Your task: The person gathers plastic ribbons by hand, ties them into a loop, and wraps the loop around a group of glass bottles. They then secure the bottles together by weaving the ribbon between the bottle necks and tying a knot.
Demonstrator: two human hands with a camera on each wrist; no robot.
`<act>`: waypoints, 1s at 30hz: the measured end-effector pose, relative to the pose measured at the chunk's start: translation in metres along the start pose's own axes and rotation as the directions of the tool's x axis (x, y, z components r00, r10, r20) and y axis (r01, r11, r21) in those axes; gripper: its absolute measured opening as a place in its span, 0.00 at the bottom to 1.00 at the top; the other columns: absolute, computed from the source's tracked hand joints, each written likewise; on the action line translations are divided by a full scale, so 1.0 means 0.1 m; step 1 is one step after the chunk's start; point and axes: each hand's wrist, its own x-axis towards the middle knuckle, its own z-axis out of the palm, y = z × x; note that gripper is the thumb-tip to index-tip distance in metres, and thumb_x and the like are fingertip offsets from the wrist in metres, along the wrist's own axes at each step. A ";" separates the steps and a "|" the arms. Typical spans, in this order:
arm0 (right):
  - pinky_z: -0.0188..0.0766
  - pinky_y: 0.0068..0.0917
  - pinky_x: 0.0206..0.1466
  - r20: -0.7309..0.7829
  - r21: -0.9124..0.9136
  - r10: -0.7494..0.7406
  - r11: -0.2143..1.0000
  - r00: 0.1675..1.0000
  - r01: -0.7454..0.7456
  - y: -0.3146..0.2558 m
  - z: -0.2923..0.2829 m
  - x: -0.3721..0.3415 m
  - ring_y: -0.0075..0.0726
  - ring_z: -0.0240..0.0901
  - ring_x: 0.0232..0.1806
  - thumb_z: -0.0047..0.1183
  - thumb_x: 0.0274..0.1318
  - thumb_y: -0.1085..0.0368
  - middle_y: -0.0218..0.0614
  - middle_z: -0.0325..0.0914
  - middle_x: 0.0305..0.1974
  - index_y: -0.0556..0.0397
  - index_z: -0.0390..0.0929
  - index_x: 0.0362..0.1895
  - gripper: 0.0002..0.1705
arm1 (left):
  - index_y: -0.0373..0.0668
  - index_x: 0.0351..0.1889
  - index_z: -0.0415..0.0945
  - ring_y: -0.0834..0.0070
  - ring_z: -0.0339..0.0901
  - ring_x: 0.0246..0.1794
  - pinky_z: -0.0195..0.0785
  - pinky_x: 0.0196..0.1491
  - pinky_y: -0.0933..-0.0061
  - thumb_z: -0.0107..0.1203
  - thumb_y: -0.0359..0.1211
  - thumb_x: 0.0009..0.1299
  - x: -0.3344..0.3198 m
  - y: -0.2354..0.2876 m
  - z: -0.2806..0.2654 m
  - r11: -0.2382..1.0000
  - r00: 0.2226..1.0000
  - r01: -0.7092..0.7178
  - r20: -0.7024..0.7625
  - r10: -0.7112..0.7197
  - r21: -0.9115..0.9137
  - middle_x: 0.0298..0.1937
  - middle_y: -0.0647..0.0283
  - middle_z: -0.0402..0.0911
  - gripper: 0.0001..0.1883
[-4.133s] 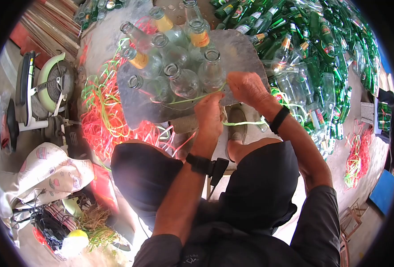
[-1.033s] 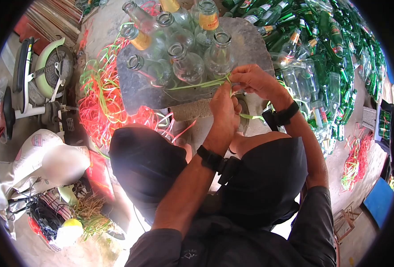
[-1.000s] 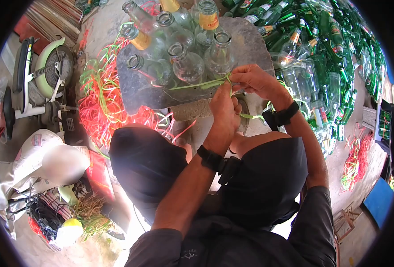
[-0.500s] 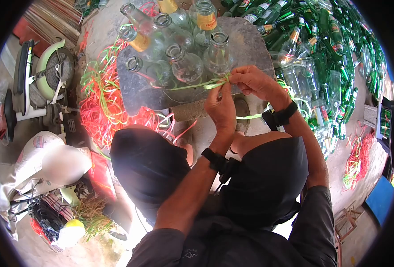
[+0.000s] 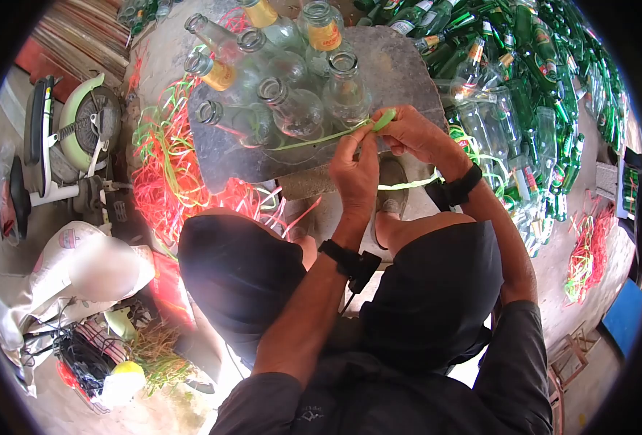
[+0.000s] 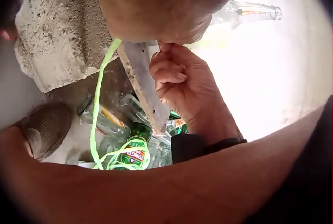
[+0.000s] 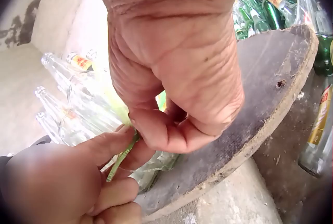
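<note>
1. Flat light-green plastic strap [image 5: 384, 119]: partly hidden by the pinching right hand [image 5: 415, 133].
2. Clear glass bottle with orange neck label [image 5: 271, 23]: mouth cut off above.
3. White printed sheet [image 5: 65, 255]: partly blurred.

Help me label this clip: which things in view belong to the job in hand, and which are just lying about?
In the job:
left hand, right hand
green strap, pinched by both
clear bottles grouped on the slab

Apparently just lying about:
heap of mostly green bottles
tangle of red and green straps, perhaps spare stock
wheel with pale green fender
blue panel
</note>
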 end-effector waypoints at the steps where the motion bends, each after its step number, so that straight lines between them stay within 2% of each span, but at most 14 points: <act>1: 0.55 0.19 0.22 0.001 0.011 0.011 1.000 1.000 -0.011 0.01 0.00 0.01 0.15 0.56 0.20 0.61 0.64 0.59 0.18 0.63 0.20 0.55 0.82 0.35 0.12 | 0.35 0.49 0.84 0.80 0.79 0.39 0.73 0.44 0.74 0.60 0.28 0.72 0.01 0.00 -0.01 1.000 1.000 0.000 0.002 0.000 0.002 0.39 0.62 0.87 0.11; 3: 0.56 0.19 0.22 0.001 0.024 0.022 0.999 1.000 -0.022 0.02 0.00 0.02 0.15 0.56 0.20 0.60 0.65 0.59 0.19 0.64 0.20 0.55 0.82 0.36 0.12 | 0.34 0.51 0.85 0.82 0.78 0.38 0.72 0.42 0.77 0.61 0.30 0.72 0.04 -0.01 -0.04 0.962 0.968 0.248 0.075 -0.241 -0.110 0.39 0.67 0.86 0.12; 4: 0.57 0.19 0.22 -0.010 0.001 0.010 1.000 1.000 -0.010 0.02 0.02 0.02 0.15 0.57 0.20 0.60 0.65 0.59 0.19 0.65 0.21 0.56 0.82 0.36 0.12 | 0.34 0.51 0.85 0.82 0.78 0.38 0.72 0.42 0.77 0.61 0.30 0.72 0.05 -0.01 -0.04 0.962 0.967 0.249 0.077 -0.242 -0.109 0.39 0.67 0.86 0.12; 6: 0.57 0.19 0.22 -0.023 -0.020 -0.003 1.000 1.000 0.002 0.03 0.01 0.01 0.15 0.58 0.21 0.59 0.65 0.59 0.20 0.66 0.21 0.56 0.83 0.36 0.12 | 0.33 0.51 0.85 0.85 0.75 0.37 0.70 0.40 0.80 0.61 0.30 0.73 0.06 0.00 -0.04 0.914 0.929 0.369 0.102 -0.356 -0.168 0.39 0.70 0.84 0.13; 10: 0.61 0.19 0.23 -0.021 -0.041 -0.017 0.999 1.000 0.016 0.09 0.00 0.02 0.16 0.61 0.22 0.59 0.65 0.58 0.20 0.67 0.22 0.57 0.83 0.36 0.13 | 0.33 0.51 0.85 0.85 0.75 0.36 0.68 0.39 0.82 0.61 0.31 0.72 0.06 0.00 -0.03 0.907 0.930 0.367 0.095 -0.354 -0.209 0.38 0.70 0.84 0.13; 12: 0.61 0.19 0.24 -0.028 -0.048 -0.022 0.999 0.999 0.020 0.10 0.01 0.03 0.16 0.62 0.22 0.58 0.66 0.58 0.20 0.68 0.22 0.57 0.83 0.36 0.14 | 0.35 0.49 0.85 0.88 0.72 0.30 0.64 0.31 0.84 0.61 0.32 0.72 0.08 0.02 0.00 0.902 0.934 0.356 0.073 -0.349 -0.244 0.38 0.71 0.83 0.12; 13: 0.60 0.19 0.24 -0.034 -0.062 -0.027 0.998 0.999 0.025 0.11 0.02 0.02 0.15 0.61 0.22 0.56 0.67 0.59 0.20 0.67 0.23 0.56 0.82 0.37 0.12 | 0.35 0.49 0.85 0.88 0.72 0.30 0.64 0.31 0.84 0.61 0.32 0.72 0.08 0.06 0.00 0.902 0.934 0.356 0.074 -0.349 -0.243 0.38 0.71 0.83 0.12; 15: 0.59 0.18 0.24 -0.039 -0.075 -0.032 0.997 0.999 0.029 0.12 0.04 0.01 0.14 0.60 0.22 0.55 0.69 0.60 0.19 0.67 0.23 0.55 0.82 0.39 0.11 | 0.29 0.49 0.83 0.84 0.78 0.34 0.69 0.36 0.83 0.61 0.27 0.72 0.08 0.15 0.02 0.744 0.830 0.536 0.084 -0.552 -0.399 0.37 0.65 0.85 0.11; 18: 0.63 0.18 0.24 -0.056 -0.100 -0.051 0.994 0.997 0.045 0.11 0.05 -0.01 0.15 0.63 0.23 0.54 0.69 0.60 0.21 0.70 0.24 0.56 0.83 0.41 0.12 | 0.28 0.47 0.83 0.80 0.80 0.32 0.71 0.35 0.81 0.61 0.26 0.72 0.10 0.25 0.05 0.697 0.803 0.556 0.075 -0.592 -0.454 0.36 0.61 0.86 0.10; 22: 0.67 0.19 0.25 -0.055 -0.106 -0.076 0.992 0.996 0.070 0.10 0.06 -0.02 0.16 0.66 0.23 0.54 0.69 0.60 0.22 0.72 0.24 0.58 0.83 0.42 0.13 | 0.29 0.44 0.83 0.78 0.81 0.32 0.72 0.35 0.79 0.61 0.25 0.71 0.07 0.24 0.09 0.692 0.814 0.530 0.063 -0.578 -0.490 0.35 0.59 0.86 0.08; 24: 0.68 0.19 0.25 -0.055 -0.113 -0.085 0.990 0.995 0.078 0.08 0.07 -0.05 0.16 0.67 0.23 0.54 0.69 0.60 0.23 0.72 0.24 0.58 0.83 0.42 0.14 | 0.37 0.46 0.86 0.88 0.70 0.25 0.56 0.25 0.83 0.66 0.32 0.68 0.05 0.17 0.11 0.713 0.825 0.508 0.036 -0.564 -0.483 0.36 0.69 0.84 0.11; 28: 0.71 0.19 0.27 -0.050 -0.143 -0.081 0.987 0.995 0.073 0.04 0.10 -0.09 0.17 0.71 0.25 0.54 0.69 0.60 0.25 0.76 0.27 0.59 0.82 0.41 0.13 | 0.36 0.47 0.85 0.84 0.75 0.30 0.62 0.30 0.82 0.66 0.32 0.68 0.08 0.12 0.11 0.672 0.766 0.576 0.019 -0.643 -0.466 0.38 0.67 0.84 0.13; 30: 0.72 0.19 0.27 -0.055 -0.141 -0.083 0.987 0.995 0.075 0.05 0.09 -0.08 0.17 0.72 0.26 0.54 0.69 0.60 0.25 0.78 0.29 0.59 0.82 0.41 0.13 | 0.37 0.39 0.84 0.88 0.66 0.20 0.51 0.19 0.81 0.66 0.33 0.68 0.07 0.15 0.12 0.670 0.768 0.562 0.005 -0.640 -0.484 0.30 0.70 0.82 0.09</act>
